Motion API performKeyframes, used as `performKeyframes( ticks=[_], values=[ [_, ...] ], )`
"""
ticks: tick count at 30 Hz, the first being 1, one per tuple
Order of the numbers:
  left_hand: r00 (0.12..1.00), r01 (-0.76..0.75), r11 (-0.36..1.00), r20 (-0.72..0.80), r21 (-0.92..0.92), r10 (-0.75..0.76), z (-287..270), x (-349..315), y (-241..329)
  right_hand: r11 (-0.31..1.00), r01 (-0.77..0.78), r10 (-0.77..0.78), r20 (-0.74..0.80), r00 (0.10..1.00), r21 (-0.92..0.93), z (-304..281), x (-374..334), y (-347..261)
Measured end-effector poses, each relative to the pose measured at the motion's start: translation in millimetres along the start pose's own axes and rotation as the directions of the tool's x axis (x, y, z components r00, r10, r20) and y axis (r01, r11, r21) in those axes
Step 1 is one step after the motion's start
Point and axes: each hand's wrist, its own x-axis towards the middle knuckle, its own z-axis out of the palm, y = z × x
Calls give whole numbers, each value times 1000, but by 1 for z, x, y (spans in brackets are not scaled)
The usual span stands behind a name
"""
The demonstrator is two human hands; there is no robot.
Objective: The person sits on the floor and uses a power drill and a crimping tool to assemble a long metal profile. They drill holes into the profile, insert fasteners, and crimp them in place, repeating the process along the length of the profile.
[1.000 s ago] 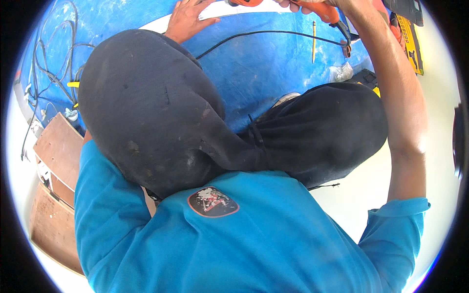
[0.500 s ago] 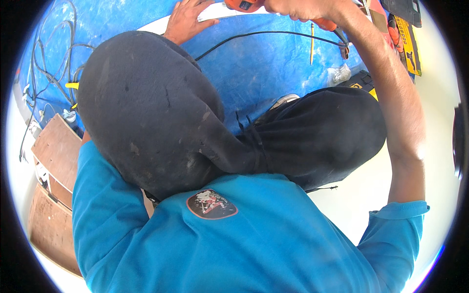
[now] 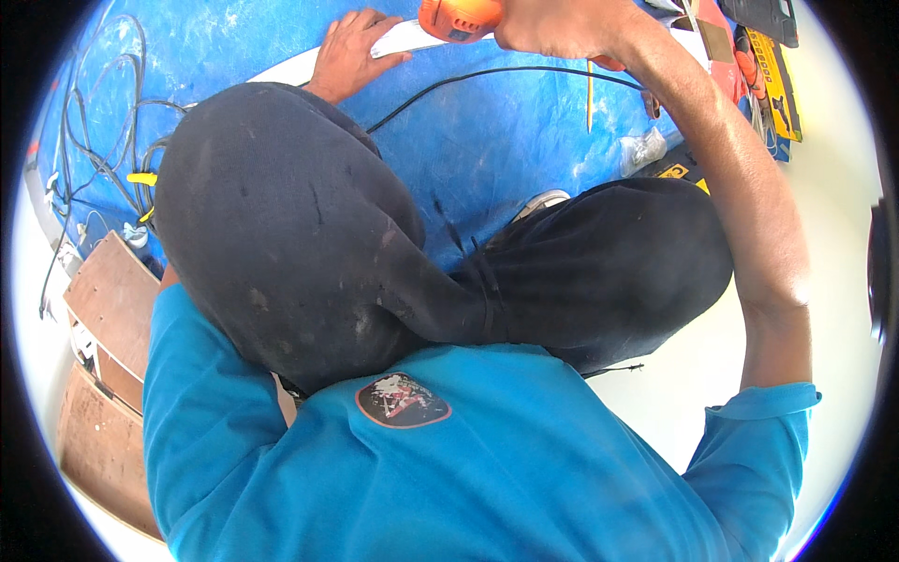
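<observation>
In my right hand (image 3: 567, 28) is an orange power drill (image 3: 461, 17), with my fingers wrapped round its grip. The upper edge of the picture cuts off part of the drill, so its working end is hidden. To its left, my left hand (image 3: 351, 54) lies with fingers and thumb apart against a long white strip (image 3: 403, 37). The strip rests on a blue sheet (image 3: 506, 122) and runs partly behind my raised left knee. A black cord (image 3: 478, 75) curves across the sheet below the drill.
A yellow pencil (image 3: 590, 98) and a crumpled clear plastic bag (image 3: 643, 148) lie near my right forearm. A yellow and black case (image 3: 777, 84) stands at the far right. Tangled black cables (image 3: 94, 150) spread at the left, above a brown wooden box (image 3: 108, 290).
The whole scene sits slightly lower and further left, so more of the drill's orange body shows. My right hand still grips the drill, and my left hand stays by the strip.
</observation>
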Motion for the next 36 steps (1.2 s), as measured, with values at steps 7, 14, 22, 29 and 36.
performKeyframes(
  ticks=[7,14,22,29,36],
  values=[
    [998,48,999,35,-22,-47,-3,1,2,986,152,-154,-18,988,-63,2,8,13],
    [997,62,998,37,-24,-61,-2,3,4,973,179,-189,-59,980,-145,19,19,21],
    [995,81,996,65,-26,-79,-5,5,6,965,176,-213,-189,959,-196,37,21,25],
    [996,78,996,56,-36,-76,-7,6,7,991,122,-129,-134,983,-60,29,13,15],
    [995,79,995,65,-52,-76,-12,11,13,980,125,-139,-83,987,-154,25,7,10]
  ],
)
